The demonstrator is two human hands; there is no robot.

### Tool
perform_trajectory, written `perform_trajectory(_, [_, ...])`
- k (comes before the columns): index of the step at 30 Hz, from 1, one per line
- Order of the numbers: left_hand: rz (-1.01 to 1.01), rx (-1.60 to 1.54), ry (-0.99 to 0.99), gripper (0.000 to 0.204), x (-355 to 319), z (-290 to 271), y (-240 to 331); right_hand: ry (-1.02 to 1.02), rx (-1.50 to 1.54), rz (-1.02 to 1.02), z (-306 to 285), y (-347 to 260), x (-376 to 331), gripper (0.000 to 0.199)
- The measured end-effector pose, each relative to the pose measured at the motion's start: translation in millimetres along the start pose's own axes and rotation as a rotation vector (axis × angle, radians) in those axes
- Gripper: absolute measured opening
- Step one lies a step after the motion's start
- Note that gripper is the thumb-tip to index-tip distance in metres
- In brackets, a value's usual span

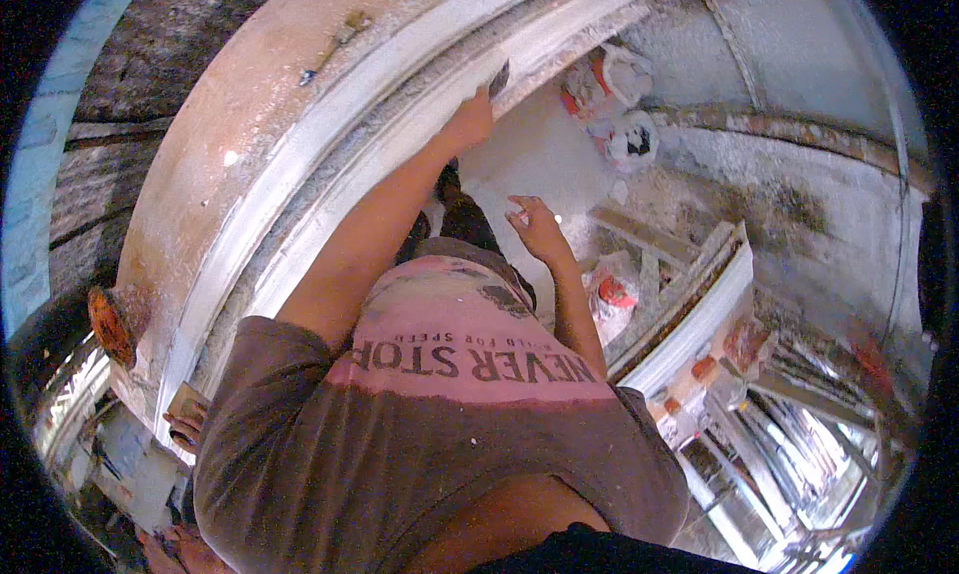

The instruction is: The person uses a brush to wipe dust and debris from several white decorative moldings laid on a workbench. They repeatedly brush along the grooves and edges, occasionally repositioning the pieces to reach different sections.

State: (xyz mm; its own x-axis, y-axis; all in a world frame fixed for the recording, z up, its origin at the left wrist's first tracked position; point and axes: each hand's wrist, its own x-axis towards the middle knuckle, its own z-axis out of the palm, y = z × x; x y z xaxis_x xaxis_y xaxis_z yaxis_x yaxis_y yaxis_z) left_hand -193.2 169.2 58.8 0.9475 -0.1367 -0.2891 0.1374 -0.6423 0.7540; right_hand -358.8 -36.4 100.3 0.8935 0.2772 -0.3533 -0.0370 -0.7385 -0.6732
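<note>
My left hand is closed around a small scraper-like tool with a dark flat blade; its handle is hidden in the grip. The blade sits at the near edge of a long white plaster moulding, which runs along the side of a tan workbench. My right hand hangs over the pale floor away from the bench, fingers loosely bent and apart, holding nothing.
A thin tool lies on the bench. Plastic bags rest beyond the floor, and another bag is at right beside a second white moulding. At lower left, another person's hand touches a pale block.
</note>
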Motion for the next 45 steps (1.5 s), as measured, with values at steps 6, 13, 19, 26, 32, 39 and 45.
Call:
perform_trajectory(6, [-0.122,-0.509,-0.083,0.027,-20.9,-11.2,-25.8,-0.012,0.031,0.065,7.8,20.4,-10.2,0.038])
perform_trajectory(13, [-0.417,-0.967,-0.268,0.017,-49.6,-43.4,-28.6,-0.140,0.022,-0.019,-1.9,26.7,24.5,0.039])
perform_trajectory(19, [-0.281,-0.800,-0.267,0.023,15.6,-24.7,19.8,0.013,-0.127,-0.148,-29.9,45.8,75.9,0.036])
perform_trajectory(26, [-0.077,-0.090,0.001,0.027,-80.4,-25.4,-32.8,-0.015,-0.056,-0.101,-67.1,68.1,96.1,0.037])
perform_trajectory(32, [0.013,0.072,0.011,0.035,12.6,20.6,21.8,-0.146,-0.093,-0.106,-61.6,72.1,110.1,0.038])
perform_trajectory(39, [-0.012,0.055,-0.060,0.038,92.4,31.9,53.5,-0.138,-0.089,-0.189,-66.8,67.4,135.6,0.037])
perform_trajectory(45, [-0.253,0.099,-0.245,0.046,-20.3,-15.6,28.6,-0.118,0.000,-0.031,-87.1,107.0,128.6,0.037])
